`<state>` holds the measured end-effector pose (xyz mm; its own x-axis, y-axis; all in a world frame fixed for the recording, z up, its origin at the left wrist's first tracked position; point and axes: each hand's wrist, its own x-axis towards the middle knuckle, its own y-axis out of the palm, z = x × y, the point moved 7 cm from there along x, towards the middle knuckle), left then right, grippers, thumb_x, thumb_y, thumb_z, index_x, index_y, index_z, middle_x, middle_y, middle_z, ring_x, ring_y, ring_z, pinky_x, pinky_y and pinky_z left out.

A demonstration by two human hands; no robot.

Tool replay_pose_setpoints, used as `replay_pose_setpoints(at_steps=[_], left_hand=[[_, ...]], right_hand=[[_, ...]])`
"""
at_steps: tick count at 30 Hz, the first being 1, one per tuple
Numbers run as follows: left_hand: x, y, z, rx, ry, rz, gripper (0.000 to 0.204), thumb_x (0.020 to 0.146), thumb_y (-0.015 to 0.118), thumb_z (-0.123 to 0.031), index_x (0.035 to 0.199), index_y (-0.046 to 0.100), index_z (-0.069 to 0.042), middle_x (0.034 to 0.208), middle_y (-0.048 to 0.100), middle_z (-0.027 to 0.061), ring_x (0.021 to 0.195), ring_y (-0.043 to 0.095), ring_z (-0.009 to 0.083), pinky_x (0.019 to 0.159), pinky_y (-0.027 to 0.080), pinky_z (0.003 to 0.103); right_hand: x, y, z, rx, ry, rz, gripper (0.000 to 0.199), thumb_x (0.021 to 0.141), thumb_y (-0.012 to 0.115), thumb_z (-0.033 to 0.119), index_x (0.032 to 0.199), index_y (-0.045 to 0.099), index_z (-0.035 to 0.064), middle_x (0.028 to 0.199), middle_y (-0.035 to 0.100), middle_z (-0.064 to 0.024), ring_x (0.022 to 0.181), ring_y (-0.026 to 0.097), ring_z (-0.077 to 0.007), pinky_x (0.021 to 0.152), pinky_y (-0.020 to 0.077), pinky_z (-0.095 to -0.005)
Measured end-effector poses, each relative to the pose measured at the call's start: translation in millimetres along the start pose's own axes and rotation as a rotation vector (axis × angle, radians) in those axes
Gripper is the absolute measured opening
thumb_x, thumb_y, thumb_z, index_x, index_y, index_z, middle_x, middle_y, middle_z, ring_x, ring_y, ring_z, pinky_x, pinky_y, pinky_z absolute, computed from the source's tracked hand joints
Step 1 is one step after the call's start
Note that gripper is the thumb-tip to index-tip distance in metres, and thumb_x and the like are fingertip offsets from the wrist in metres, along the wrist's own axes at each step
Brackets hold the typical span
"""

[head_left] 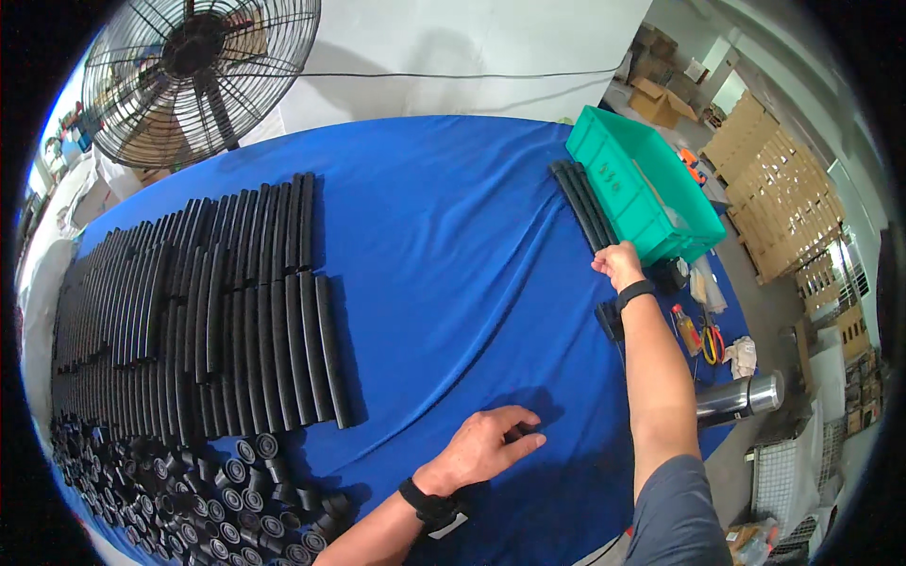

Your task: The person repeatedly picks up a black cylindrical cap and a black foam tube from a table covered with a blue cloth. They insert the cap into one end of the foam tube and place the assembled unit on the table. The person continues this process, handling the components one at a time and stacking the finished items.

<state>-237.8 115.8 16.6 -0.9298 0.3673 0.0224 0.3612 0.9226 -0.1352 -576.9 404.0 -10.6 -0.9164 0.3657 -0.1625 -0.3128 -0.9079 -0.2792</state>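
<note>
My right hand (618, 264) reaches out to the far right, with its fingers closed at the near end of a few black tubes (585, 209). These tubes lie side by side against the green crate (604, 179). Over the middle front of the blue cloth (444, 283) is my left hand (486, 445), its thumb and fingers apart and curved. I see nothing held in it, though the inside of the palm is partly hidden. Rows of black tubes (255, 349) cover the left side. Nearer to me lies a loose pile of small black round caps (226, 500).
A large wire-cage fan (193, 47) stands at the far left. Along the right edge lie a black box-like piece (610, 321), a screwdriver (676, 316), yellow-and-red-handled pliers (713, 344) and a steel flask (741, 401). Cardboard boxes (661, 102) and pallets (764, 189) are beyond the table.
</note>
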Motion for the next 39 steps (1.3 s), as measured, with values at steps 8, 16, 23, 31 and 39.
replay_pose_setpoints(at_steps=[8, 16, 23, 31, 39], left_hand=[[3, 7, -8, -0.016, -0.133, 0.105, 0.033, 0.094, 0.075, -0.022, 0.116, 0.068, 0.002, 0.092, 0.072, 0.0128, 0.08, 0.071, 0.0164, 0.069, 0.056, 0.032], [0, 5, 9, -0.193, -0.181, 0.072, 0.032, 0.098, 0.07, -0.018, 0.118, 0.065, 0.007, 0.092, 0.072, 0.0102, 0.083, 0.069, 0.0144, 0.072, 0.058, 0.03], [1, 10, 15, -0.259, -0.103, 0.084, 0.029, 0.099, 0.068, -0.018, 0.115, 0.065, 0.005, 0.089, 0.069, 0.0073, 0.079, 0.066, 0.0126, 0.068, 0.056, 0.028], [-2, 6, 11, -0.241, -0.086, 0.07, 0.032, 0.097, 0.07, -0.022, 0.113, 0.067, 0.005, 0.087, 0.071, 0.0086, 0.078, 0.068, 0.0138, 0.067, 0.058, 0.03], [-4, 2, 3, -0.245, -0.085, 0.085, 0.03, 0.098, 0.069, -0.021, 0.115, 0.066, 0.004, 0.089, 0.069, 0.0063, 0.079, 0.067, 0.0121, 0.068, 0.057, 0.028]], right_hand=[[5, -27, -41, 0.212, -0.211, -0.316, 0.023, 0.076, 0.058, -0.009, 0.099, 0.055, -0.009, 0.094, 0.061, -0.0187, 0.072, 0.063, -0.0276, 0.063, 0.0559, -0.0392], [-151, 28, 28, -1.07, -0.513, -0.075, 0.041, 0.085, 0.067, 0.018, 0.12, 0.059, -0.0029, 0.12, 0.061, -0.0259, 0.116, 0.059, -0.0442, 0.1, 0.0488, -0.0508], [-194, -92, 72, -1.46, -0.2, 0.078, 0.061, 0.08, 0.075, 0.034, 0.129, 0.06, -0.0001, 0.135, 0.059, -0.0251, 0.127, 0.057, -0.0418, 0.107, 0.0466, -0.0507], [-156, -161, 8, -1.522, 0.004, 0.151, 0.075, 0.076, 0.084, 0.042, 0.13, 0.063, -0.0047, 0.137, 0.06, -0.0265, 0.127, 0.059, -0.0382, 0.107, 0.0477, -0.044], [-166, -162, -3, -1.508, -0.167, 0.08, 0.067, 0.069, 0.09, 0.031, 0.123, 0.067, -0.0021, 0.126, 0.066, -0.0244, 0.119, 0.062, -0.0393, 0.102, 0.049, -0.0451]])
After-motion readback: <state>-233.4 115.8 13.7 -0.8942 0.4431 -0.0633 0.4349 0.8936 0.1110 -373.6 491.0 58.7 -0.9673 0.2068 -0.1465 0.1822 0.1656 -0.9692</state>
